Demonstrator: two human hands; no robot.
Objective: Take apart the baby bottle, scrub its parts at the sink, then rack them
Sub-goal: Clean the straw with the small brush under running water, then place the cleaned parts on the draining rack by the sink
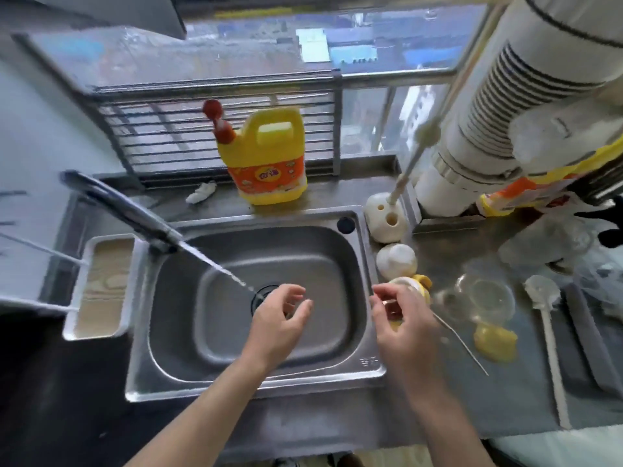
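Over the sink (pixel 256 389) basin, close to the drain: left hand (pixel 281 318), palm down, fingers loosely curled, holding nothing. At the sink's right rim: right hand (pixel 404 328), fingers curled round the baby bottle (pixel 413 285), thumb and forefinger drawn close together; blurred by motion, so perhaps pinching a small part as well. Bottle mostly hidden beneath that hand, only a clear stretch of body and a yellow handle loop showing past the fingertips.

Judged light, stiff clear plastic, not fragile, but slick once wet. Best taken round the barrel with the whole hand, leaving the other free to twist the collar by the handles; soft teat parts better pinched gently.

Lying near flat, long axis running from under the palm away toward the window, handle end farthest off, so mouth end judged to point away from the person.

Just right of the hand, on the steel tabletop (pixel 505 399): thin rod (pixel 465 348), clear domed cap (pixel 485 294), yellow part (pixel 495 345), long white brush (pixel 547 318). Left of the hands, faucet (pixel 135 210) pouring a slanted stream toward the drain. Behind the sink, yellow detergent jug (pixel 266 156) before a wire rack (pixel 215 136).
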